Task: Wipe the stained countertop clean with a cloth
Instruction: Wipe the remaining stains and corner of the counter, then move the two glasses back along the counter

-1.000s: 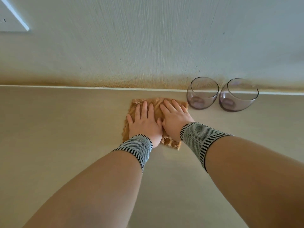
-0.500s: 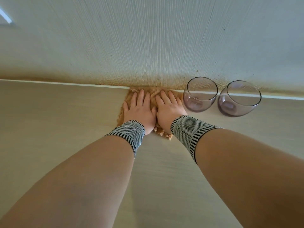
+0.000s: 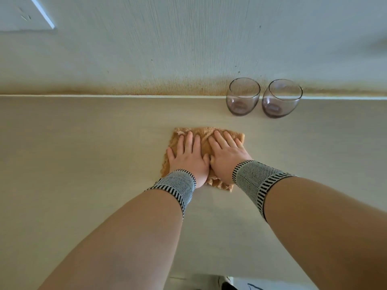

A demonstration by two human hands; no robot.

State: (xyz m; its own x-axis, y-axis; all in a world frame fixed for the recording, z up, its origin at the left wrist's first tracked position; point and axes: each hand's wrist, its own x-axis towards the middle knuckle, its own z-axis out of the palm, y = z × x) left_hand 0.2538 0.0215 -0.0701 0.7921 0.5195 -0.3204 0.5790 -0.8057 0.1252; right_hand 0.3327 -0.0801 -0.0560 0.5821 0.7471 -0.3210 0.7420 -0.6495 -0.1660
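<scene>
Both of your hands lie flat with fingers spread, side by side, your left hand [image 3: 189, 156] and right hand [image 3: 227, 156] pressing the orange cloth [image 3: 206, 135] onto the pale counter [image 3: 83, 164]. Two empty glasses [image 3: 243, 97] stand near the stained wall [image 3: 167, 59], apart from the cloth.

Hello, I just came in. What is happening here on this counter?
A person is wiping the pale beige countertop. Both the left hand and the right hand press flat, side by side, on an orange-brown terry cloth. Two empty clear stemless glasses stand to the right by the wall, whose base shows brownish stains.
</scene>
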